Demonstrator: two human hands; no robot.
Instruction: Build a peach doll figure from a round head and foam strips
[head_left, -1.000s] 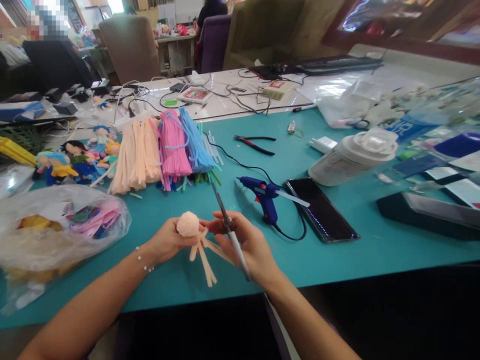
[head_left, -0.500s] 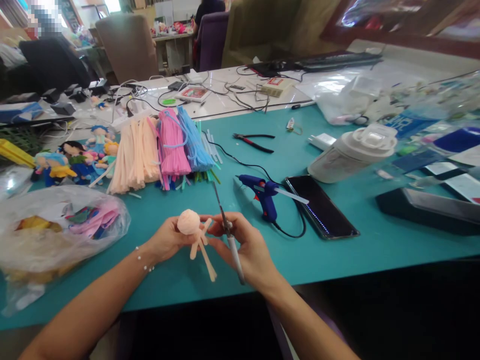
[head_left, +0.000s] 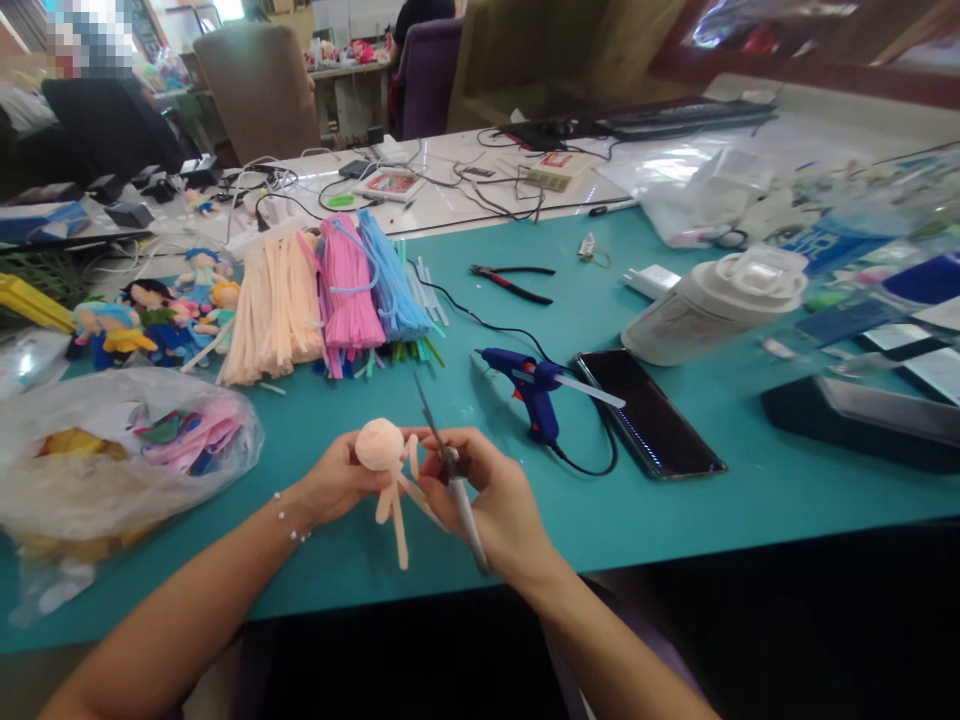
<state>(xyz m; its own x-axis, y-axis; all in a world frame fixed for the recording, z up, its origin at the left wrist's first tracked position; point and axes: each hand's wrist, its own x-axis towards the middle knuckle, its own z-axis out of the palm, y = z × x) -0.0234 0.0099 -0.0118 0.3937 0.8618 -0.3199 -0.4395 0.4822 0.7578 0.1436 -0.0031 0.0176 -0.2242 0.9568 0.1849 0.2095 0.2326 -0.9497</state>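
Between my two hands is a peach pipe-cleaner doll [head_left: 379, 446] with a round ball head and thin strip limbs hanging down. My left hand [head_left: 337, 482] is closed on it just behind and below the head. A pair of scissors [head_left: 466, 510] with grey handles sits in my right hand [head_left: 495, 500], its blades pointing up and away from me. The fingertips of my right hand are at one of the doll's limbs; whether they pinch it I cannot tell. A blue glue gun [head_left: 534, 392] lies on the green mat, to the right beyond my right hand.
Bundles of peach pipe cleaners [head_left: 274, 310], pink ones [head_left: 349, 290] and blue ones [head_left: 394, 290] lie ahead. Small finished dolls [head_left: 154, 320] and a plastic bag [head_left: 127, 470] are left. Pliers [head_left: 514, 282], a phone [head_left: 652, 415] and a white cup [head_left: 712, 305] lie right.
The doll's limbs have shifted: one long limb now hangs straighter down and another points towards my right hand. The scissors have tilted slightly to the left. My left hand has barely moved.
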